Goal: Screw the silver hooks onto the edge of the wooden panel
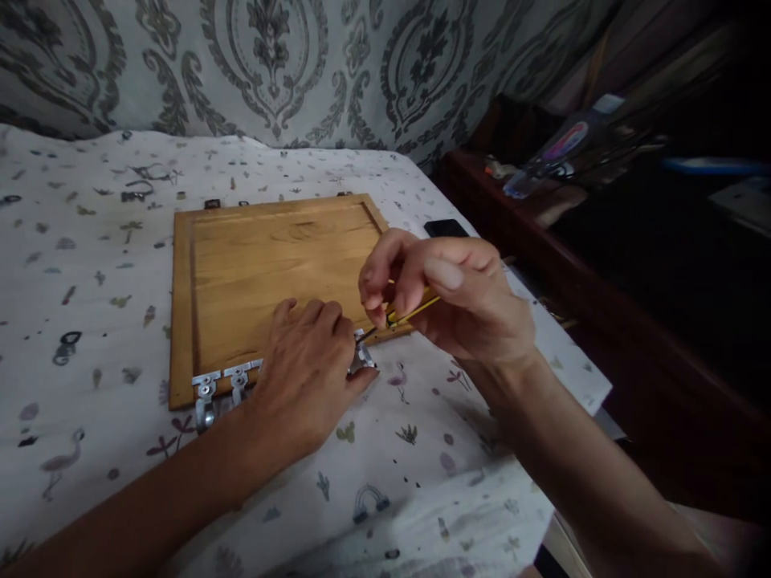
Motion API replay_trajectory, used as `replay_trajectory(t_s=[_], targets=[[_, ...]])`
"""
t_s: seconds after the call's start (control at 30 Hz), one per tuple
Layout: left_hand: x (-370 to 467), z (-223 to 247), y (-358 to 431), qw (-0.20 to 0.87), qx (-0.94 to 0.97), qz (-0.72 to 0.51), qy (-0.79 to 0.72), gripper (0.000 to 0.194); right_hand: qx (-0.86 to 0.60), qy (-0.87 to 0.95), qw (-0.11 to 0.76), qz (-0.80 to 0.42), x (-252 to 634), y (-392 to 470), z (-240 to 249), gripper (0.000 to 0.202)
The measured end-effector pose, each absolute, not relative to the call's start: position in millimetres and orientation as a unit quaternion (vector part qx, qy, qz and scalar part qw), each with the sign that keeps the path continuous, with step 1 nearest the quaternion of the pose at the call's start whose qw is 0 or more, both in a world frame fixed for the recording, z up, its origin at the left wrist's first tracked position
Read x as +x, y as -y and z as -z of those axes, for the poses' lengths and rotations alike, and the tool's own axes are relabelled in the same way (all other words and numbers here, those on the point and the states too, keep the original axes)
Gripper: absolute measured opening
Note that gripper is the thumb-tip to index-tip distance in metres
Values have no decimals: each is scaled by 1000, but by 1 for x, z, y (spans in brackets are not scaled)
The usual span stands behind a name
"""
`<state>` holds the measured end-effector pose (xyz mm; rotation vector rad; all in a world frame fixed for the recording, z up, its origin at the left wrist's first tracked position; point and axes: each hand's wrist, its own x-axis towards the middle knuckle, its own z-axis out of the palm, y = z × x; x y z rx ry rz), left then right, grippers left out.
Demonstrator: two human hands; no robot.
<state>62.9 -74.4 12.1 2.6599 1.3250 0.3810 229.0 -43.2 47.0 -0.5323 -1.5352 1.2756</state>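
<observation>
As your right hand [467, 301] pinches the yellow screwdriver [425, 307], keep its shaft [367, 334] steady; your half-curled left hand [310, 373] flanks the metal hinge [365, 357], grip unclear.

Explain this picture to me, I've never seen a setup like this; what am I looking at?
There's no machine here, just a person's two bare hands, seen by a camera worn on that person's head, looking forward and down. A rectangular, yellow-brown wooden panel lies on a white cloth printed with flamingos and plants. Silver metal hinges sit along its near edge. The left hand lies over that edge, its thumb beside the rightmost hinge. The right hand holds a slim, yellow-handled screwdriver, its dark shaft pointing toward that hinge.
</observation>
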Motion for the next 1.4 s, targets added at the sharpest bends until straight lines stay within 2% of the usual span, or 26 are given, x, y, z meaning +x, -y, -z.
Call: replay_trajectory(t_s=[0.1, 0.23, 0.43, 0.67, 0.83, 0.93, 1.27, 1.4], targets=[[63, -12, 74, 79, 882, -127, -448, 30, -179, 615, 478, -601, 226, 32, -48, 36], [62, -11, 75, 86, 879, -144, -447, 30, -155, 584, 423, -675, 219, 28, -55, 16], [62, -13, 74, 112, 880, -124, -445, 27, -310, 543, 414, -661, 218, 44, -62, 23], [63, -17, 74, 99, 880, -107, -451, 30, -297, 517, 516, -615, 201, 52, -63, 23], [62, -17, 75, 83, 884, -108, -446, 33, -350, 464, 639, -505, 186, 63, -56, 21], [61, -16, 75, 77, 887, -111, -442, 32, -368, 459, 663, -463, 182, 68, -55, 19], [61, -14, 73, 72, 887, -108, -443, 36, -296, 590, 559, -501, 208, 58, -52, 52], [62, -15, 73, 77, 885, -103, -448, 37, -321, 606, 560, -465, 208, 58, -49, 59]])
